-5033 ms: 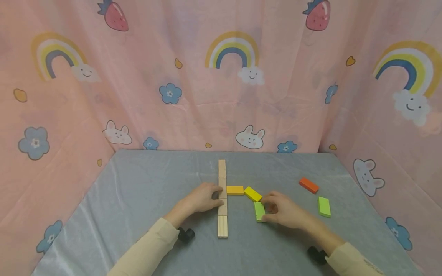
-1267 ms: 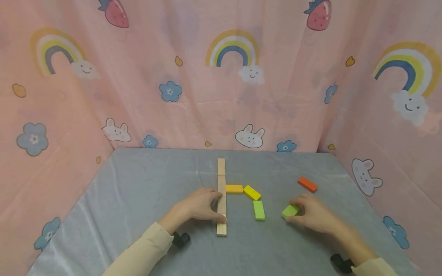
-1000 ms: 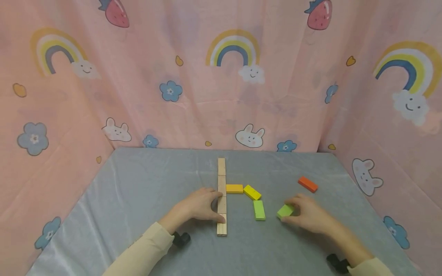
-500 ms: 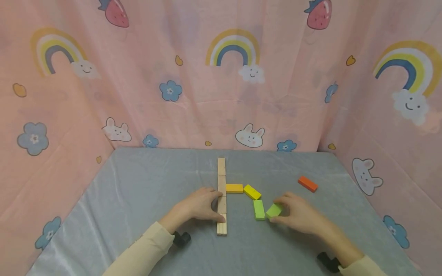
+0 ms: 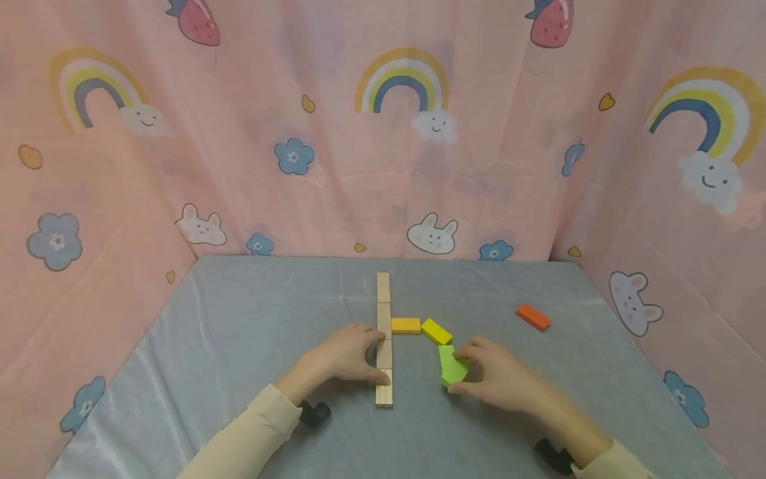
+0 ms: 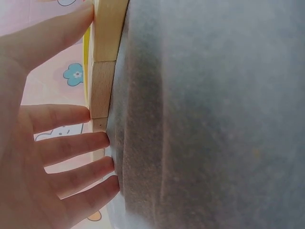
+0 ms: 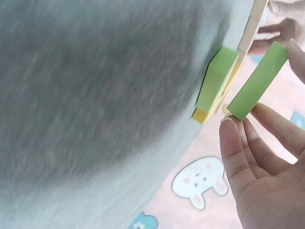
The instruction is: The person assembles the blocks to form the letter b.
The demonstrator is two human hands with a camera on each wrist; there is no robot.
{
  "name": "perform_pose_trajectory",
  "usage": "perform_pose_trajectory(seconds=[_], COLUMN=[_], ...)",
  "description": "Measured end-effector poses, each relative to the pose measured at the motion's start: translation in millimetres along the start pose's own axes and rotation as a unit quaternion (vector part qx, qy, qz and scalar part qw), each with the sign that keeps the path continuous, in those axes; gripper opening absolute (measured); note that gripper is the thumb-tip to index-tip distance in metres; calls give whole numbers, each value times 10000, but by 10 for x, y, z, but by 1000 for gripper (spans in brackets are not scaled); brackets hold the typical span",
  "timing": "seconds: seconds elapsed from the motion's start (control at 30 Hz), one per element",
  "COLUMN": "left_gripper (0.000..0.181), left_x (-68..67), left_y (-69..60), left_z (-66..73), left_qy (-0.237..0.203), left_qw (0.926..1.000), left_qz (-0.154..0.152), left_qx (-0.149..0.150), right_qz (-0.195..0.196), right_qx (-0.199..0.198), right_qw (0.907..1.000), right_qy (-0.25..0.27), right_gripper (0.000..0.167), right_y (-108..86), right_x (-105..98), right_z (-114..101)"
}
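Note:
My right hand pinches a light green wooden block between thumb and fingers. In the head view that block overlaps a second green block lying on the cloth; the right wrist view shows the held one raised apart from it. A yellow block lies slantwise at the far end of the lying green block, and an amber block joins it to a straight column of plain wooden blocks. My left hand rests at the column, its thumb and extended fingers touching the blocks.
A red-orange block lies apart at the right rear of the grey cloth-covered table. Behind and on both sides hangs a pink patterned curtain. Each wrist wears a small black camera.
My right hand took the second green block from the right side and carried it left to the lying green one. My left thumb slid nearer along the column, then stayed.

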State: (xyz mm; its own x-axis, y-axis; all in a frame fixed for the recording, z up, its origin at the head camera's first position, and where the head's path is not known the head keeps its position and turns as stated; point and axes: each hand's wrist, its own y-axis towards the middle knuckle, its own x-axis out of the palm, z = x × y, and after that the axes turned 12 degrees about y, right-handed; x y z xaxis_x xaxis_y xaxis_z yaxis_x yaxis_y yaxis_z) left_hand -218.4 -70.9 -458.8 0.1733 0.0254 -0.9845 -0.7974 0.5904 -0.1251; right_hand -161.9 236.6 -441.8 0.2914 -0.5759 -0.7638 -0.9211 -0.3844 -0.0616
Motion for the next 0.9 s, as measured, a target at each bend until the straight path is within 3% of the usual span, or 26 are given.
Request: perform_pose_trajectory(seconds=[0.5,0.9], left_gripper=[89,89], left_x=[12,27], left_y=[19,23], left_z=[-3,-7], left_qy=[1,18], left_qw=[9999,9999], left_qz=[-77,-75], left_qx=[-72,-86], right_qz=[-231,-459], right_qx=[32,-142], right_qw=[9994,9986], right_qy=[-248,-215], right_gripper=[58,58], right_y=[33,44], right_x=[221,273], right_z=[-244,-267])
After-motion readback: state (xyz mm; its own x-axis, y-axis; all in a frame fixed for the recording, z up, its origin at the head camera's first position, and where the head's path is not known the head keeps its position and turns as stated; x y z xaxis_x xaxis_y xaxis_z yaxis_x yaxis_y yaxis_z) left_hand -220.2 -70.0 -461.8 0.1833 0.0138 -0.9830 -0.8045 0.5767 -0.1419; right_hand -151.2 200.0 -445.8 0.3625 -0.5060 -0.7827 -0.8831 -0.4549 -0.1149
